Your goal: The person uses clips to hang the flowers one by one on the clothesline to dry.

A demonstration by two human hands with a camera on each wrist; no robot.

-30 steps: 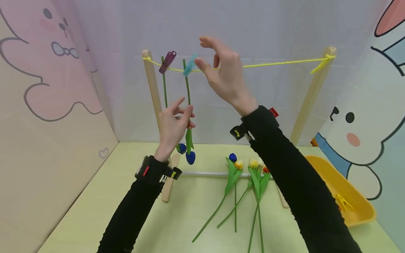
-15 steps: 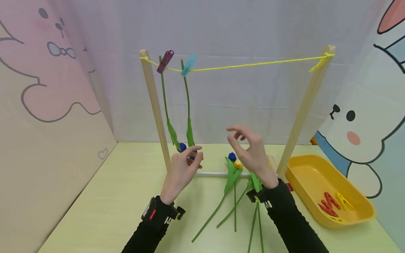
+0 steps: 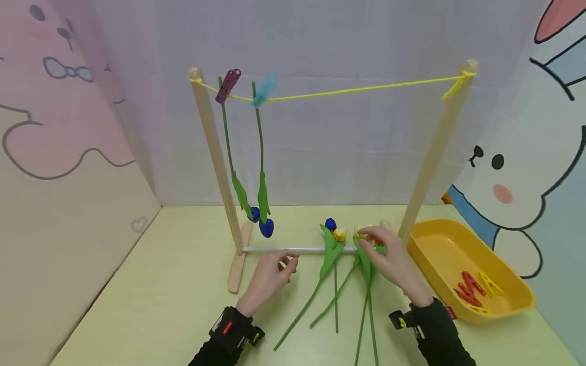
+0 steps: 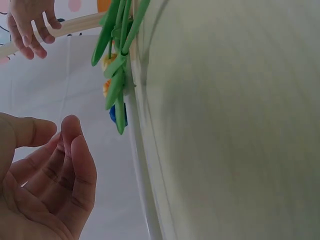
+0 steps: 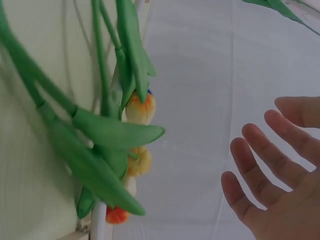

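Note:
My left hand (image 3: 270,277) hovers over the table's near middle, fingers loosely bent around nothing, as the left wrist view confirms. Over the right-hand tulips (image 3: 366,264) is my right hand (image 3: 386,254); its fingers (image 5: 262,162) are spread and hold nothing in the right wrist view. Beside those lie more tulips, one with a blue bloom (image 3: 330,223) and one with a yellow bloom (image 3: 339,234). Two blue tulips (image 3: 266,228) hang head down from a yellow string (image 3: 348,91), one under a purple clothespin (image 3: 228,86), the other under a light-blue clothespin (image 3: 264,90).
Wooden posts (image 3: 215,152) hold the string at both ends, and a pale rod (image 3: 293,249) joins them low down. At the right, a yellow tray (image 3: 439,244) contains red clothespins (image 3: 471,287) and yellow clothespins (image 3: 491,284). A white backdrop hangs behind.
Both hands have come down from the hanging tulip and light-blue clothespin. The right hand has moved right to the lying tulips, the left to low over the table. The hung tulips stay on the string.

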